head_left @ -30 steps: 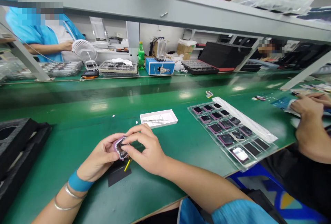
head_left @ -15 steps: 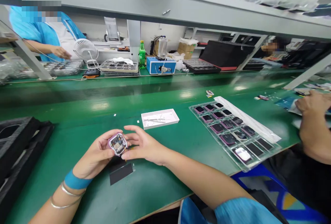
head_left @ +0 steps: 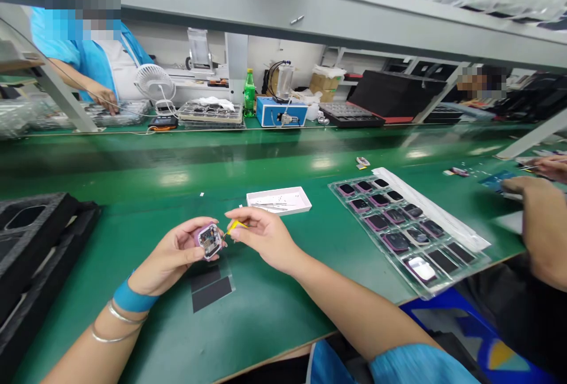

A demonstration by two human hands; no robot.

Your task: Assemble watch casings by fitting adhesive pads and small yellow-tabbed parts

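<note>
Purple case (head_left: 209,242) | gripped in L fingers (head_left: 200,221) | nr R fingers (head_left: 246,213), pinching yel tab (head_left: 235,225)

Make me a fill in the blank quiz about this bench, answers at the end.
The left hand holds a device, and the wide band on its wrist is ____.
The right hand pinches a piece coloured ____.
In this view, the clear tray lies to the ____ of the white box.
Missing words: blue, yellow, right.

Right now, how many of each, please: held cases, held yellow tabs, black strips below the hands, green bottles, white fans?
Case in left hand: 1
Yellow tab in right hand: 1
Black strips: 2
Green bottle: 1
White fan: 1
Total: 6
</note>
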